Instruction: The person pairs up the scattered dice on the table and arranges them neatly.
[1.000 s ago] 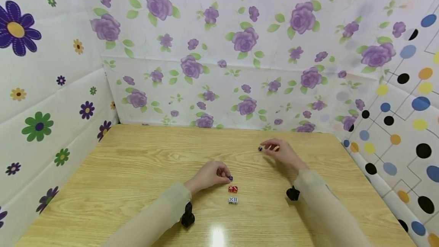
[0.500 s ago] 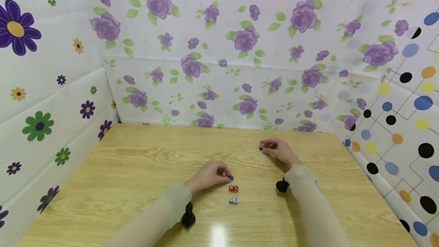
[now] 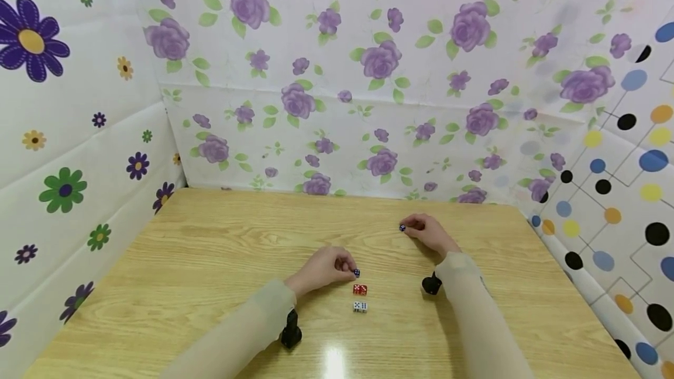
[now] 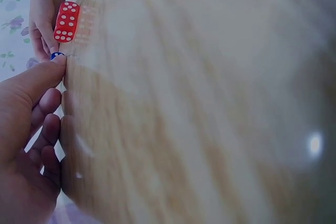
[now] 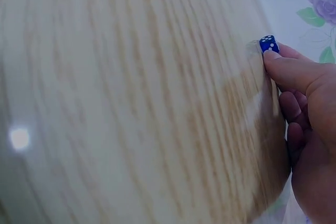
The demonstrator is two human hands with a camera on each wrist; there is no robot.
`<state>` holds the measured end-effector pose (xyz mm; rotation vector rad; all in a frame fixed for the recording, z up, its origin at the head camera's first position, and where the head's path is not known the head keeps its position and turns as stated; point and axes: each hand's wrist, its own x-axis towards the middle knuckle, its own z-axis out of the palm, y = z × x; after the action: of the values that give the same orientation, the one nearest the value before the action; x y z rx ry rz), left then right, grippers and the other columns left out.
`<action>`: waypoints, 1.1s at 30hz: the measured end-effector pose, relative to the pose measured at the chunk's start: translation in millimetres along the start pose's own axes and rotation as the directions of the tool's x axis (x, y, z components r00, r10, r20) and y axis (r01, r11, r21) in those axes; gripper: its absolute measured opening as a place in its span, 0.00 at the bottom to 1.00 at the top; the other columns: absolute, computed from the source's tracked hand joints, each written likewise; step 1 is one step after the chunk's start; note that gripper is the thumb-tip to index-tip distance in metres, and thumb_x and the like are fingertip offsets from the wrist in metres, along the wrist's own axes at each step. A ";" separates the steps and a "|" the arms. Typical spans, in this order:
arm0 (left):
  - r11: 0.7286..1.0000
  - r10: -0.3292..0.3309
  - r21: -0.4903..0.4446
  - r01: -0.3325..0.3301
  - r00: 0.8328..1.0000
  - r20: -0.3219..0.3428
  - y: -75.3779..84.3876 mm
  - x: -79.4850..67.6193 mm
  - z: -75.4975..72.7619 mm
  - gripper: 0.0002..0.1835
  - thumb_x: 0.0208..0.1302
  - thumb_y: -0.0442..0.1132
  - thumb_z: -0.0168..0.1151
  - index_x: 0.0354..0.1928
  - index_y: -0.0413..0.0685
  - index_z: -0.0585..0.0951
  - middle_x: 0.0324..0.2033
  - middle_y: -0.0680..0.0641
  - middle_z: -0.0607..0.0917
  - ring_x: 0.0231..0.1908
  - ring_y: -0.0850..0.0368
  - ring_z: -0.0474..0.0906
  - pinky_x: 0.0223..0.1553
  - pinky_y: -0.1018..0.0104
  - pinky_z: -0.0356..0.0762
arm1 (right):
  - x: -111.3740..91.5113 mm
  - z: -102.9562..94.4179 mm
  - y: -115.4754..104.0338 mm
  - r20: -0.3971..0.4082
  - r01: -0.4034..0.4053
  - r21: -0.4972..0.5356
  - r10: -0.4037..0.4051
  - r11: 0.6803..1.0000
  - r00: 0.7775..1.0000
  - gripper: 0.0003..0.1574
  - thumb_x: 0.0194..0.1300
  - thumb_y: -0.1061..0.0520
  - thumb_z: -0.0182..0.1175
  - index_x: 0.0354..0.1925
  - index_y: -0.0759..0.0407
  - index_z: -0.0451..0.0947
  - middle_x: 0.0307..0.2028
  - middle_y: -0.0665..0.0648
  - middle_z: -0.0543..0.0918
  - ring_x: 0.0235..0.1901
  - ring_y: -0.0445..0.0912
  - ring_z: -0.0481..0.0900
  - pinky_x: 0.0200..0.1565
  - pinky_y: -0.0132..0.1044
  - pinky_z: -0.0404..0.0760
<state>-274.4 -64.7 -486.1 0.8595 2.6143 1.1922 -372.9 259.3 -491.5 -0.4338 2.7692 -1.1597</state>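
Observation:
Near the middle of the wooden table (image 3: 221, 250), my left hand (image 3: 323, 266) pinches a blue die (image 3: 357, 273) with white dots between thumb and index finger. Most of that die is hidden behind the thumb in the left wrist view. Farther back and to the right, my right hand (image 3: 429, 234) holds a second blue die (image 5: 269, 43) by thumb and fingertips, close over the tabletop. Just in front of the left hand's die lies a pair of red dice (image 3: 360, 289), side by side. Closer to me sits a pair of white dice (image 3: 360, 307) with dark dots, also side by side.
A cloth with purple roses (image 3: 381, 60) hangs behind the table's back edge. Flower-patterned cloth (image 3: 63, 190) covers the left side, and dotted cloth (image 3: 605, 186) the right. Black wrist devices (image 3: 291, 332) are strapped under both sleeves.
My right hand has closed its thumb and fingers on the far blue die, and its forearm has swung slightly left. The left hand keeps its pinch in place.

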 end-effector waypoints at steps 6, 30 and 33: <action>1.000 -0.011 -0.001 0.011 1.000 0.006 0.3 0.4 -0.3 0.04 0.59 0.41 0.72 0.35 0.54 0.85 0.27 0.57 0.82 0.27 0.66 0.74 0.33 0.72 0.73 | -1.9 1.6 -1.2 -0.032 -0.010 -0.001 0.010 1.000 0.999 0.12 0.71 0.56 0.59 0.51 0.54 0.81 0.47 0.60 0.81 0.42 0.49 0.75 0.46 0.41 0.73; 1.000 -0.008 0.018 0.008 1.000 -0.003 -0.2 1.0 1.3 0.04 0.59 0.42 0.72 0.35 0.55 0.85 0.26 0.57 0.81 0.26 0.68 0.72 0.33 0.73 0.72 | -15.8 18.9 -19.8 -0.136 0.085 -0.219 -0.117 0.972 0.984 0.03 0.65 0.57 0.66 0.38 0.51 0.84 0.38 0.55 0.81 0.41 0.49 0.75 0.48 0.48 0.77; 1.000 -0.001 0.020 0.001 1.000 -0.005 0.4 0.9 0.9 0.04 0.59 0.41 0.72 0.35 0.55 0.85 0.26 0.57 0.81 0.26 0.68 0.72 0.33 0.73 0.72 | -22.2 23.1 -27.9 -0.141 0.074 -0.219 -0.107 0.973 0.984 0.03 0.63 0.56 0.67 0.38 0.51 0.84 0.37 0.54 0.82 0.41 0.48 0.75 0.47 0.47 0.76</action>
<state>-274.7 -63.4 -486.3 0.8590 2.6349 1.1717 -340.8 231.7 -488.1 -0.5183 3.0523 -0.9523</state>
